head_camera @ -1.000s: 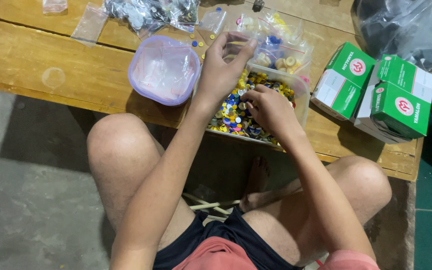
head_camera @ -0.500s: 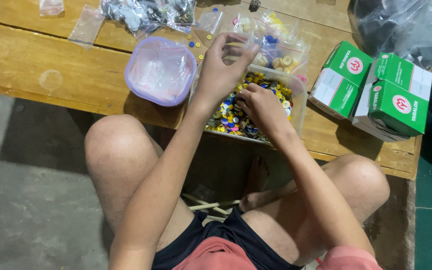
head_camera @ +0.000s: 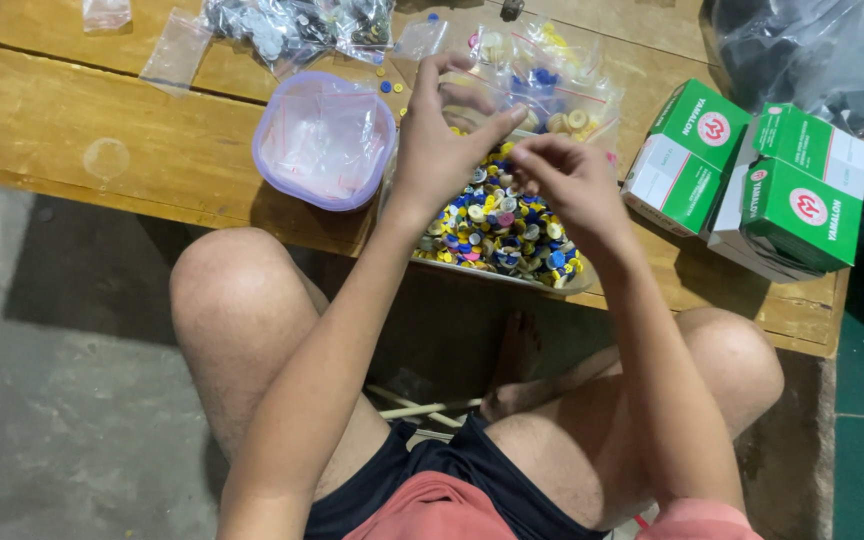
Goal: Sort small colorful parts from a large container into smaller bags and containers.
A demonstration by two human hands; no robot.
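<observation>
Over the bench's near edge, the left hand (head_camera: 442, 140) and right hand (head_camera: 567, 180) hover just above the tray of coloured caps (head_camera: 497, 225) — left fingers spread open, right fingertips pinched together, what they grip indiscernible — caps directly beneath both

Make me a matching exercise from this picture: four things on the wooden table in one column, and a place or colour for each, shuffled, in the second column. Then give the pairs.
Things
1. round tub
2. tray of small coloured discs
3. green and white boxes
4. empty clear zip bag

Places or colours
A. stacked at the table's right end
B. pale purple, with clear bags inside
C. directly under both hands
D. flat on the wood, left of the tub, near the far edge

Pairs: 1-B, 2-C, 3-A, 4-D
</observation>
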